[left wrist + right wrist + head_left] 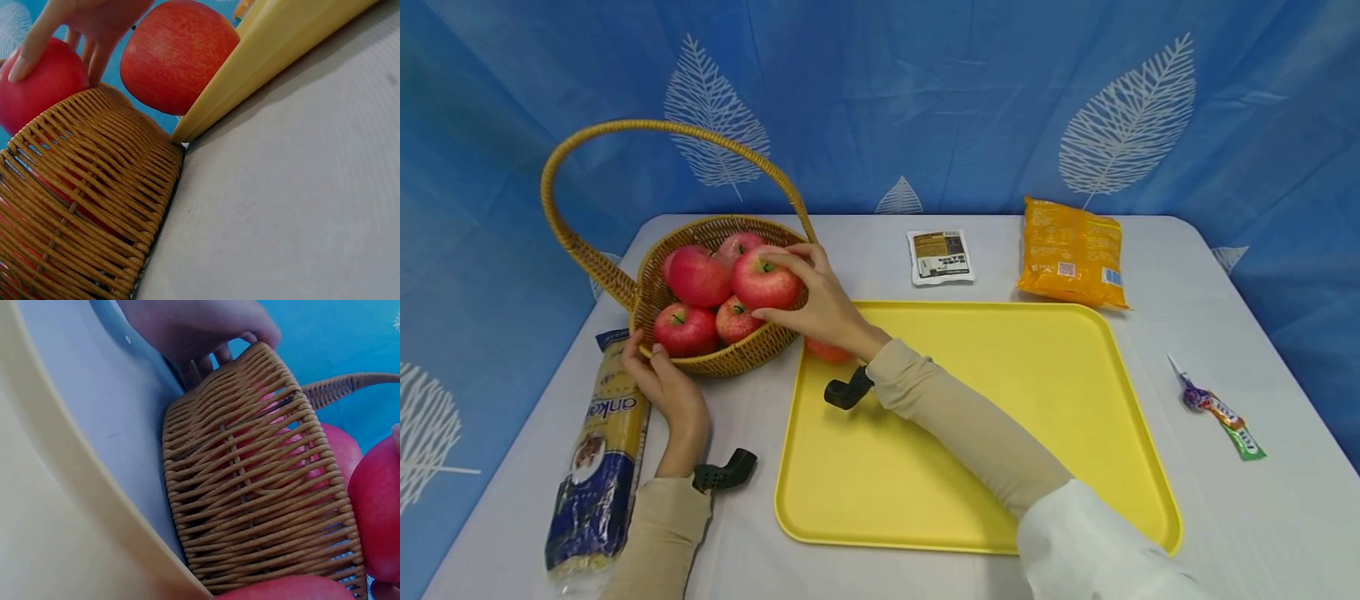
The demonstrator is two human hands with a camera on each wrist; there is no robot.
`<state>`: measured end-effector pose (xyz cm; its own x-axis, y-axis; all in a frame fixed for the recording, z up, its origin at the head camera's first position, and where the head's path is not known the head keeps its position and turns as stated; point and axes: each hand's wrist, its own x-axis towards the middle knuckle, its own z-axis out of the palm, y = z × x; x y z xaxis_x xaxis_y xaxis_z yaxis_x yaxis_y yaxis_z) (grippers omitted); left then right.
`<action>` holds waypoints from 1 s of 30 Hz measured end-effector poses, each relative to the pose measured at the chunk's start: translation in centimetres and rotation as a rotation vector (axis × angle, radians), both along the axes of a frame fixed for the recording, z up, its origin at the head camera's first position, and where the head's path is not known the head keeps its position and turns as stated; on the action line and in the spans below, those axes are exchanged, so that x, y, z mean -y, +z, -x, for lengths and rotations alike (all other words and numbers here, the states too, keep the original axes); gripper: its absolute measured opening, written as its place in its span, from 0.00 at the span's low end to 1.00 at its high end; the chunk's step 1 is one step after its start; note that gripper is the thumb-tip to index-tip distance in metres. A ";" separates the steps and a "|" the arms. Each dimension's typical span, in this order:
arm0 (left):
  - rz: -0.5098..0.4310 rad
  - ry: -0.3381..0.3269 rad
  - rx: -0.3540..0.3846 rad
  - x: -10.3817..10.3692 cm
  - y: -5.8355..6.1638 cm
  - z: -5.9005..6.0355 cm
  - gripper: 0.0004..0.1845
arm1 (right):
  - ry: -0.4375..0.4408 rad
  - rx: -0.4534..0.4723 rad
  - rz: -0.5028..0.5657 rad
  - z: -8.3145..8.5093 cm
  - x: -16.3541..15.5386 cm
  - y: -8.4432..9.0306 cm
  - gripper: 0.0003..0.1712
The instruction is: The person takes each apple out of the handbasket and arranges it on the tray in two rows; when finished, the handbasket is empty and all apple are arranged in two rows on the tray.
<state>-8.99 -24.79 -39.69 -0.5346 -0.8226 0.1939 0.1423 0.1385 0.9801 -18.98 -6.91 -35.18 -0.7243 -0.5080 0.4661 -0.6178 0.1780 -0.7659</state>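
Note:
A wicker basket (737, 360) with a tall arched handle (673, 127) stands at the back left, holding several red apples (685, 329). My right hand (823, 304) grips one apple (767, 279) between thumb and fingers at the basket's right side, over the other apples. At the front left of the basket, my left hand (670, 400) holds the rim; the right wrist view shows its thumb over the edge and fingers against the outer weave (250, 456). Another apple (178, 59) lies on the yellow tray's (962, 425) back left corner, partly hidden by my right wrist in the head view.
A long pasta packet (598, 458) lies left of my left forearm. Behind the tray are a small white-and-brown sachet (940, 257) and an orange snack bag (1071, 254). Lollipops and candies (1217, 408) lie to the right. A blue curtain (865, 100) hangs behind the table.

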 end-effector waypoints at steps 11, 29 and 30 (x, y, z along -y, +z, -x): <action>-0.010 0.005 -0.010 0.0 -0.2 0.0 0.17 | -0.018 0.089 0.070 -0.1 -2.0 -0.2 0.39; -0.003 0.000 -0.007 -0.1 -0.1 -0.1 0.18 | -0.108 0.268 0.062 0.5 -10.9 -1.0 0.37; -0.007 0.000 -0.003 0.0 0.0 -0.1 0.18 | -0.121 0.275 0.053 0.3 -11.5 -0.9 0.36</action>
